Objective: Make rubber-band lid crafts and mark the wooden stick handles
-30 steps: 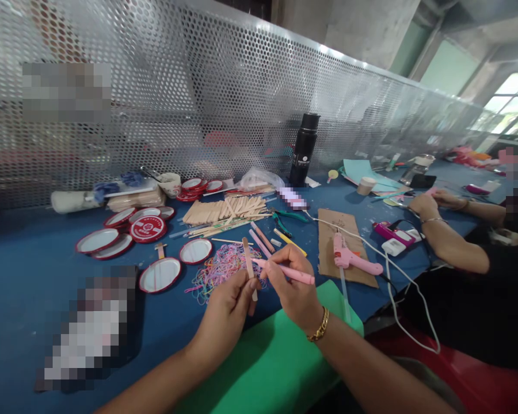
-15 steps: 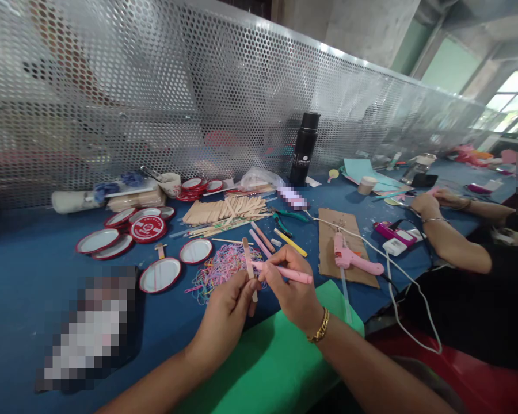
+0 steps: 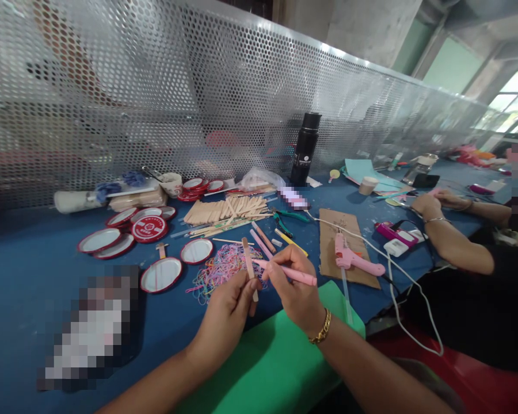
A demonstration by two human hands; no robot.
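Observation:
My left hand (image 3: 231, 302) pinches the lower part of a wooden craft stick (image 3: 247, 259), which stands tilted with its brown-coloured top end up. Part of the stick's face looks pinkish. In my right hand (image 3: 296, 284) is a pink marker (image 3: 300, 275), held like a pen, its tip at or very near the stick. Behind the stick lies a tangle of multicoloured elastic bands or threads (image 3: 224, 264). Two more markers, a pink marker (image 3: 261, 244) and a yellow marker (image 3: 291, 241), rest just beyond my right hand. Under my forearms is a green cloth (image 3: 259, 368).
Jar lids (image 3: 162, 275) with red rims lie to the left, near a pile of craft sticks (image 3: 224, 210). Pliers (image 3: 282, 224) and a black bottle (image 3: 305, 149) stand farther back. A pink glue gun (image 3: 358, 261) lies on cardboard (image 3: 328, 241). At right, a co-worker's hands (image 3: 429, 204) are busy.
My right hand has shifted slightly right with the pink marker, whose tip has moved a little along the stick. My left hand and the stick stay almost in place.

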